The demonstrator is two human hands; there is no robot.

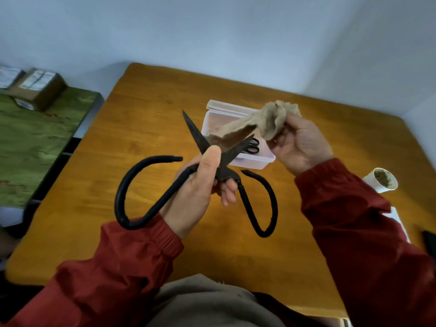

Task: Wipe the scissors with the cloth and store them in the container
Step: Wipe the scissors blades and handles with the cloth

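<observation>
Large black scissors (141,190) with wide looped handles are held above the wooden table (146,119), blades spread open and pointing away from me. My left hand (200,185) grips them at the pivot, thumb pressed on the blades. My right hand (302,147) holds a crumpled beige cloth (271,119), whose loose end hangs onto the right blade. Behind the blades stands a clear plastic container (250,159) with its lid open; a smaller pair of black scissors (252,147) lies inside.
A white paper cup (382,180) with brownish contents stands at the table's right. A dark object and white paper lie at the right edge. A green-covered surface (35,138) with a cardboard box (40,88) sits to the left. Walls close the back.
</observation>
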